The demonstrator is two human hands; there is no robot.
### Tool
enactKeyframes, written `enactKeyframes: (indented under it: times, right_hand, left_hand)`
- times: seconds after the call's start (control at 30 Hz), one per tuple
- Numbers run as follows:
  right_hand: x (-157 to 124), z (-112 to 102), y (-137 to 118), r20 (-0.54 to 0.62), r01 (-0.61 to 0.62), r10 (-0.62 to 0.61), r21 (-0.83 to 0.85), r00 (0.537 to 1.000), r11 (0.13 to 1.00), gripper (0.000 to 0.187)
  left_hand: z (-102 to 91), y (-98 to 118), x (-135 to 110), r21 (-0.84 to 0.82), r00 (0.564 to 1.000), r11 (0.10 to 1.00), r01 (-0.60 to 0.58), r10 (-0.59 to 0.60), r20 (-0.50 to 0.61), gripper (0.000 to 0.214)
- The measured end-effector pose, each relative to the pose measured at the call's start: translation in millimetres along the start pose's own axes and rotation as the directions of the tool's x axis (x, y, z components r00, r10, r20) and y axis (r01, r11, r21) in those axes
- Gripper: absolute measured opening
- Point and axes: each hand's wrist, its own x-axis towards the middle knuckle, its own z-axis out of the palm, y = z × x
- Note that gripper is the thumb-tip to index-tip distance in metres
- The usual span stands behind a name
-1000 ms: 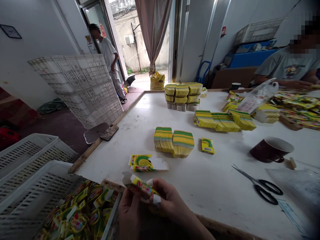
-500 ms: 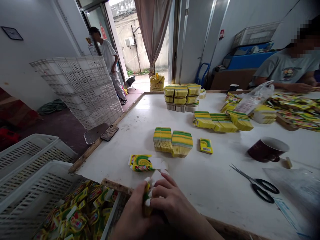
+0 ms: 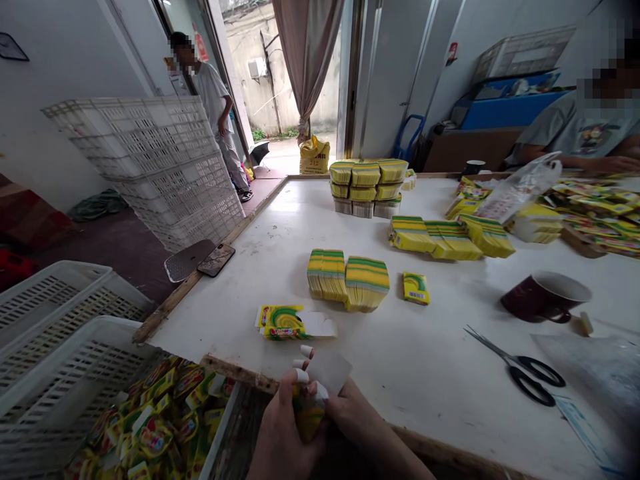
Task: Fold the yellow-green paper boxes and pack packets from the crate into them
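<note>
At the table's near edge, my left hand is wrapped round a small yellow-and-green carton with a white flap standing up. My right hand closes on the carton from the other side, its fingers partly hidden behind the flap. White coverings wrap several fingertips. Just beyond my hands lies another yellow-and-green carton, its white flap pointing right. Farther back stand two bundles of flattened cartons, and a single flat carton rests to their right.
A white crate of filled cartons sits below left. Scissors, a dark mug and a plastic bag lie right. More carton stacks stand behind. A phone lies left; one person sits opposite, another stands by the doorway.
My right hand has shifted lower and to the right around the carton. The white flap now shows more plainly above my fingers. The view has tilted slightly.
</note>
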Motion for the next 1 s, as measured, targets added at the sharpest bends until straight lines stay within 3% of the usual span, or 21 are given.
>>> enactKeyframes:
  times: [0.1, 0.23, 0.3, 0.37, 0.47, 0.57, 0.73, 0.8, 0.93, 1.0]
  right_hand:
    - [-4.0, -1.2, -0.6, 0.124, 0.142, -0.115, -0.239, 0.986, 0.961, 0.06]
    - [-5.2, -4.5, -2.7, 0.269, 0.332, -0.223, -0.492, 0.937, 0.805, 0.055]
    - [-3.4, -8.4, -1.1, 0.221, 0.321, -0.236, -0.548, 0.946, 0.772, 0.052]
    - [-2.0, -13.0, 2.6, 0.18, 0.279, -0.213, -0.627, 0.96, 0.727, 0.055]
    - [-3.0, -17.1, 8.9, 0.245, 0.25, -0.096, -0.738, 0.965, 0.627, 0.067]
    - [-6.3, -18.3, 9.3, 0.273, 0.226, -0.002, -0.791, 0.962, 0.569, 0.063]
    - [-7.4, -28.4, -9.4, 0.345, 0.287, -0.037, -0.711, 0.938, 0.642, 0.026]
    - [-7.2, -30.8, -13.5, 0.372, 0.301, -0.04, -0.679, 0.927, 0.669, 0.022]
    - [-4.6, -21.4, -1.6, 0.234, 0.267, -0.155, -0.591, 0.96, 0.761, 0.042]
    - [1.8, -15.1, 5.8, 0.151, 0.244, -0.196, -0.46, 0.969, 0.854, 0.065]
  left_hand:
    - [0.4, -16.0, 4.1, -0.019, 0.997, 1.0, -0.002, 0.003, 0.08, 0.059]
    - [9.5, -38.5, 6.6, 0.109, 0.995, 0.992, -0.064, 0.072, -0.071, 0.072]
    - [6.9, -39.1, 7.2, 0.162, 0.995, 0.986, -0.043, 0.058, -0.086, 0.072]
    - [-3.3, -32.7, 8.1, 0.163, 1.0, 0.987, -0.006, 0.01, -0.021, 0.065]
    - [-23.4, -20.8, 9.7, 0.136, 0.997, 0.99, 0.024, -0.034, 0.069, 0.056]
    - [-36.6, -14.6, 10.6, 0.14, 0.993, 0.99, 0.008, -0.025, 0.119, 0.056]
    - [-43.2, -5.9, 10.7, 0.054, 0.959, 0.998, 0.036, -0.05, 0.279, 0.06]
    - [-42.5, -3.3, 10.9, 0.047, 0.956, 0.999, 0.027, -0.04, 0.29, 0.061]
    - [-34.6, -7.0, 11.1, 0.054, 0.994, 0.997, 0.056, -0.061, 0.089, 0.06]
    - [-31.3, -10.1, 11.5, -0.122, 0.992, 0.987, 0.101, -0.109, -0.062, 0.063]
